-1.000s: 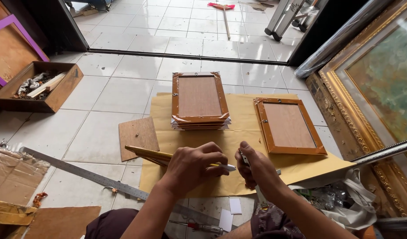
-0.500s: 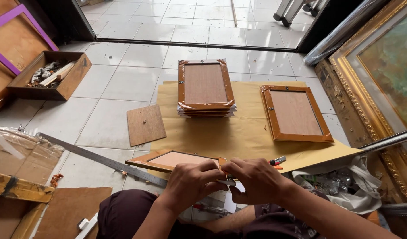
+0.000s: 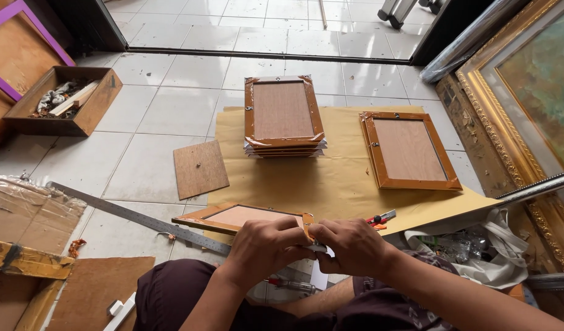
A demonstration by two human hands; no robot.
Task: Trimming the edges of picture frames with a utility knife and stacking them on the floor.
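Note:
My left hand (image 3: pixel 264 246) and my right hand (image 3: pixel 350 245) meet over the near corner of a brown picture frame (image 3: pixel 233 216) lying back side up in front of me. Both hands grip that corner, and a small pale piece shows under my right fingers; what it is I cannot tell. A stack of similar frames (image 3: pixel 283 116) sits farther out on the yellowish paper sheet (image 3: pixel 331 178). One single frame (image 3: pixel 409 150) lies to the right of the stack. A red and black cutter (image 3: pixel 380 218) rests just right of my right hand.
A long metal ruler (image 3: pixel 134 216) lies diagonally at left. A loose brown board (image 3: pixel 200 169) lies on the tiles. A wooden box of scraps (image 3: pixel 64 101) stands at far left, cardboard (image 3: pixel 24 245) nearer. A gilded framed painting (image 3: pixel 527 92) leans at right, a plastic bag (image 3: pixel 478 248) below it.
The frame has been pulled nearer to my lap and turned flatter. My hands have drawn together onto its near corner. The view has tilted downward.

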